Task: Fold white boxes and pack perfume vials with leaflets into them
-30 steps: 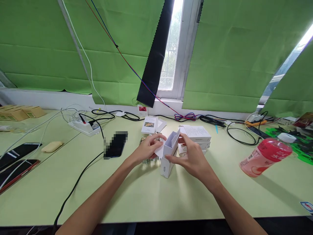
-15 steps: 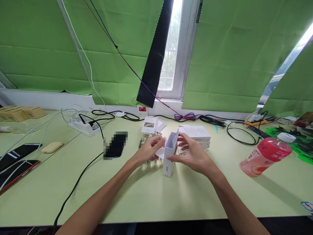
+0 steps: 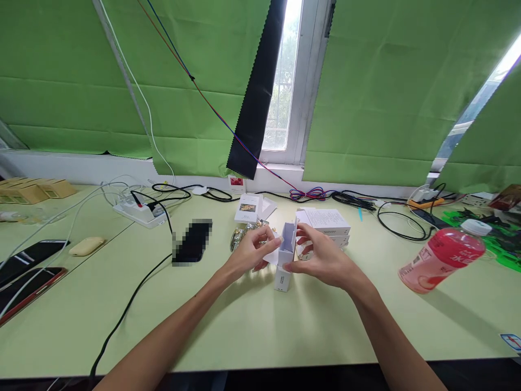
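Only a partial white "水" on the pink bottle point(image 3: 442, 259); other print too small.

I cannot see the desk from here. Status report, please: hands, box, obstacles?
Left hand and right hand both grip small white box, top flap open. Box upright on table. Stacked white boxes close behind.

Pink bottle point(image 3: 442, 259) on the desk point(image 3: 260, 326) at 3 o'clock. Two phones point(image 3: 28, 266) at 9 o'clock. Power strip point(image 3: 136, 210) at 10 o'clock; stacked white boxes point(image 3: 328, 225) at 12 o'clock.
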`<state>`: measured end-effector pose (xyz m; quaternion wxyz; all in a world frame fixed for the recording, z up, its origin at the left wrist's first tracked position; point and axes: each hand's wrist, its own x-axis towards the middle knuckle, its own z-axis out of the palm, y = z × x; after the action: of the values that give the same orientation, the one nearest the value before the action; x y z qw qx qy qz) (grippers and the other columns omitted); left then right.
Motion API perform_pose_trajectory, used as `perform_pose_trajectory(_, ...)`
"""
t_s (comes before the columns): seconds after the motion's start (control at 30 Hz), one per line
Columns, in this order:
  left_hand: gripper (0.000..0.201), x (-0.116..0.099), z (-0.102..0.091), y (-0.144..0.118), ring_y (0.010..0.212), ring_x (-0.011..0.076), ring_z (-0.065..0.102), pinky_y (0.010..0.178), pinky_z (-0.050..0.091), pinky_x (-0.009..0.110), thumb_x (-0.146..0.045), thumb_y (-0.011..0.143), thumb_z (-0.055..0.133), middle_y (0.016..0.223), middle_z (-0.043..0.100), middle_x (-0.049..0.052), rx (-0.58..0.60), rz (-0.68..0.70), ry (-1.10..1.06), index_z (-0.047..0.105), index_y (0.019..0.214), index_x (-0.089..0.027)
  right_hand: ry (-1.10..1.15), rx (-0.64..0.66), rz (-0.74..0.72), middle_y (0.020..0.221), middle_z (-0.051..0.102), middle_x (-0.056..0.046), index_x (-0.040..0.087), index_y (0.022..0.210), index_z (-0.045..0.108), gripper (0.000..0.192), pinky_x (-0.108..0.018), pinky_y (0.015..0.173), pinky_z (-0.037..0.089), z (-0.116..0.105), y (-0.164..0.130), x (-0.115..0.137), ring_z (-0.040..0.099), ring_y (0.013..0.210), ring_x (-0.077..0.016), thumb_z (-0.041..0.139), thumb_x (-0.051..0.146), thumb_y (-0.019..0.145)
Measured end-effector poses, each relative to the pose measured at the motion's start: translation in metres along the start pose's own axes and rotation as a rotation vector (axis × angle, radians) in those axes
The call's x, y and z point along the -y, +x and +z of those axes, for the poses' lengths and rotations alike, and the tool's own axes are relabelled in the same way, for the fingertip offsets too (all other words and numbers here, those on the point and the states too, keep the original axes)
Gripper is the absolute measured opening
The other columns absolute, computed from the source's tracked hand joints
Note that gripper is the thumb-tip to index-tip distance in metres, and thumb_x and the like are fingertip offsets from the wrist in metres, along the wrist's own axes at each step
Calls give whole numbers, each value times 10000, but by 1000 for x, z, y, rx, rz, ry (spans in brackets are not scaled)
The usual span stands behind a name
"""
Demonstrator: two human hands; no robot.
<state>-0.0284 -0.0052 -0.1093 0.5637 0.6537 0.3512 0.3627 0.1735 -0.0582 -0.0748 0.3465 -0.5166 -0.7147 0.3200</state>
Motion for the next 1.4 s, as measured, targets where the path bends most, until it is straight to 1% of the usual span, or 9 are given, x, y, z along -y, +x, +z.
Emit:
perform_pose_trajectory(0.17,469,3,-1,0,379,66,424,342,229,189,-618,820,699,600,527,-55,29,-6,-15,474,766,-210,-13,-14,16,1195,648,-95,203,1243,589,636,-395,825,577,1,0,0,634,1058,-254,854,331,679)
perform_pose_trajectory(0.33,459,4,-1,-1,402,66,431,357,262,187,-604,857,670,617,534,-50,78,7,-28,463,754,-207,-10,-7,1,1146,647,-90,193,1179,612,551,-410,841,571,1,1,0,633,1019,-246,837,381,712)
perform_pose_trajectory(0.37,460,4,-1,-1,407,66,432,361,272,186,-602,856,672,620,534,-50,81,7,-28,462,752,-206,-8,-11,-3,1137,649,-88,194,1194,604,571,-411,841,573,1,1,0,636,1005,-242,838,395,714)
perform_pose_trajectory(0.5,460,4,-2,0,405,68,438,359,272,184,-602,846,684,609,526,-56,76,2,-18,465,756,-208,1,-43,-5,1156,649,-92,207,1334,513,756,-418,846,585,1,1,-1,648,986,-238,852,442,700)
perform_pose_trajectory(0.67,460,5,-2,0,390,68,435,353,248,186,-598,835,698,591,532,-54,67,-3,-6,467,757,-208,-7,-69,5,1182,648,-101,210,1283,541,695,-424,844,597,0,1,0,660,963,-237,832,491,717)
perform_pose_trajectory(0.83,442,6,-2,0,392,69,436,363,253,182,-573,847,698,571,520,-56,61,9,-1,470,755,-206,-13,-71,22,1216,634,-114,196,1298,531,736,-430,851,602,-1,1,3,661,974,-240,825,533,713)
perform_pose_trajectory(1.1,431,8,-4,0,385,70,422,361,249,183,-561,858,698,544,502,-64,50,-1,27,466,764,-210,-25,-61,29,1240,615,-108,227,1376,482,809,-432,855,605,-6,0,4,653,964,-233,831,518,707)
perform_pose_trajectory(1.2,438,8,-3,1,392,69,429,362,250,180,-565,852,702,557,499,-64,49,-4,28,464,760,-209,-25,-58,40,1241,612,-102,241,1376,485,802,-440,860,600,-6,0,3,645,962,-234,833,512,706)
perform_pose_trajectory(1.4,449,10,-4,1,399,73,444,366,253,180,-571,826,724,569,521,-58,42,-10,39,467,757,-209,-22,-27,55,1256,595,-107,221,1345,480,811,-424,863,597,-8,2,4,641,967,-230,860,475,675)
